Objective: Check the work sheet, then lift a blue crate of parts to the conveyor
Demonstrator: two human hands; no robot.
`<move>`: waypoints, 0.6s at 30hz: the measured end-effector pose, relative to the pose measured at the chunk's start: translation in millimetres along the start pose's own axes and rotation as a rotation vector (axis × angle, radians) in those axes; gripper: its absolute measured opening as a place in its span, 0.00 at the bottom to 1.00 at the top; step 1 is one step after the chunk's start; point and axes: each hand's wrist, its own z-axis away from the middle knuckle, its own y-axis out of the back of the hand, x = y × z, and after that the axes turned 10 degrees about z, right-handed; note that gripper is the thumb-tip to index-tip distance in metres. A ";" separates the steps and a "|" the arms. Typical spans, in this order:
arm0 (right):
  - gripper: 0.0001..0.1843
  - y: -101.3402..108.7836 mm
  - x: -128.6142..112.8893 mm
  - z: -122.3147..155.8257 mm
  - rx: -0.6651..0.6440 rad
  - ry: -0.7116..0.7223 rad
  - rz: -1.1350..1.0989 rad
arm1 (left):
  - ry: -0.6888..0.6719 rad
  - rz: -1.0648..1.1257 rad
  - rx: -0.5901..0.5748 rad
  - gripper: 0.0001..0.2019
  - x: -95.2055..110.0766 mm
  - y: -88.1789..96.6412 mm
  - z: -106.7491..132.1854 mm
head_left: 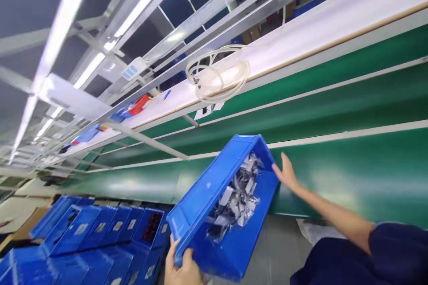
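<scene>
A blue plastic bin [209, 196] is held tilted in front of me, filled with several small silvery packets [237, 198]. My left hand [182, 267] grips its near rim at the bottom of the view, thumb over the edge. My right hand [286, 173] reaches out to the bin's far end, fingers stretched flat against its side. My right arm wears a dark blue sleeve [384, 249].
A green conveyor belt [351, 142] runs across behind the bin. Above it a white shelf [317, 22] carries a coil of pale tubing [217, 73]. Several blue bins [100, 231] stand in rows at lower left. Metal frames and strip lights hang overhead.
</scene>
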 end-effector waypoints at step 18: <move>0.34 125.5 -41.1 -109.1 0.535 -0.220 -0.307 | 0.381 0.384 -0.549 0.24 -64.8 -291.9 -66.1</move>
